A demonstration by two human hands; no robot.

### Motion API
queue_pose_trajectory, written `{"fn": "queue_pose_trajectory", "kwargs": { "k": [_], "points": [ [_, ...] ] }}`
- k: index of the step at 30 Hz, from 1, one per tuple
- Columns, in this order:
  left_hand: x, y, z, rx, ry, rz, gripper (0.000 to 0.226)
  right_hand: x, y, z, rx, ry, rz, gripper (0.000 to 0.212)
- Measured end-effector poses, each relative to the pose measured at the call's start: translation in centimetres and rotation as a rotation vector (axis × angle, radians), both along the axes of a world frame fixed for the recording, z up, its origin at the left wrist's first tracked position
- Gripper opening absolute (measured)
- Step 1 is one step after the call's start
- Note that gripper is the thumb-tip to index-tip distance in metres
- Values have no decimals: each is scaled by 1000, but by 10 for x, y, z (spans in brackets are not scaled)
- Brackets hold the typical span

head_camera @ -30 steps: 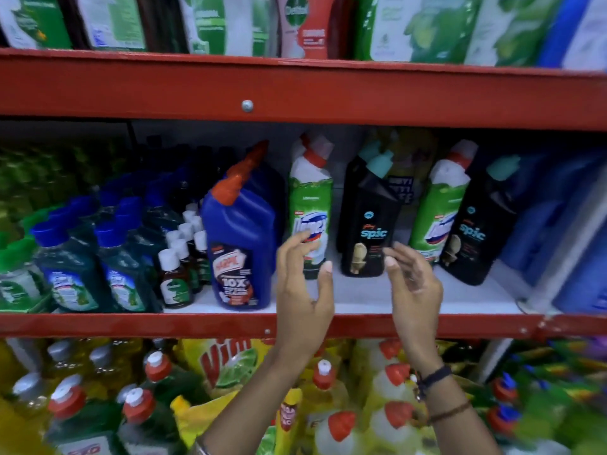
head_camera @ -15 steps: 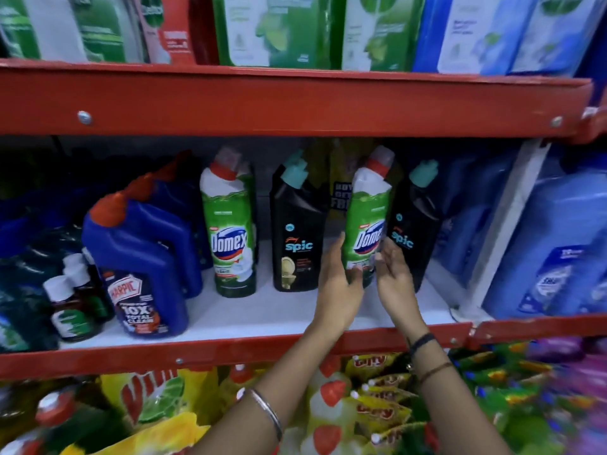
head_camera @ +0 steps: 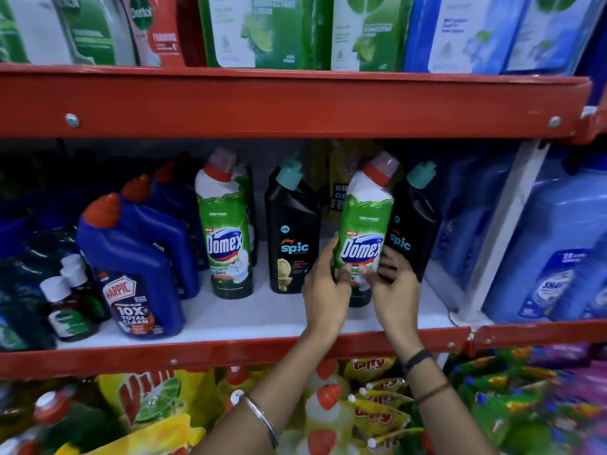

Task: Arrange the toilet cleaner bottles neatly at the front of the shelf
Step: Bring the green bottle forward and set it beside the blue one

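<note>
On the white shelf [head_camera: 249,318], only the blue bottle [head_camera: 131,270] stands near the front edge. Both the left hand [head_camera: 325,290] and right hand [head_camera: 395,292] clasp a green bottle [head_camera: 363,224] set farther back; two black bottles and another green one apparently remain to be pulled forward.

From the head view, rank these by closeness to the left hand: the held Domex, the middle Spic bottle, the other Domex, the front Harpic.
1. Held Domex: gripped by the left hand.
2. Middle Spic bottle: just left of the hand.
3. Other Domex: further left.
4. Front Harpic: far left, at the shelf edge.
</note>
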State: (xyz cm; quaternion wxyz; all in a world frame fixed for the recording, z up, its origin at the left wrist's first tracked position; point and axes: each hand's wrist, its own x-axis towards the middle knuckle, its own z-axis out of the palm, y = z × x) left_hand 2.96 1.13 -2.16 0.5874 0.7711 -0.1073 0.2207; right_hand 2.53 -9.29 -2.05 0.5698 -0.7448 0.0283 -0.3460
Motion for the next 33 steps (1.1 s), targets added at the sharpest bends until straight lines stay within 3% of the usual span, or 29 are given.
{"fn": "queue_pose_trajectory", "kwargs": {
  "k": [11,21,33],
  "points": [
    [-47,71,12,-91,-70,38,53,-50,65,17,129,-82,165,37],
    [-66,155,8,-121,-183,140,49,-48,149,15,136,-42,282,43],
    [-56,180,-11,-148,-104,154,56,-37,180,0,107,10,281,43]
  ]
}}
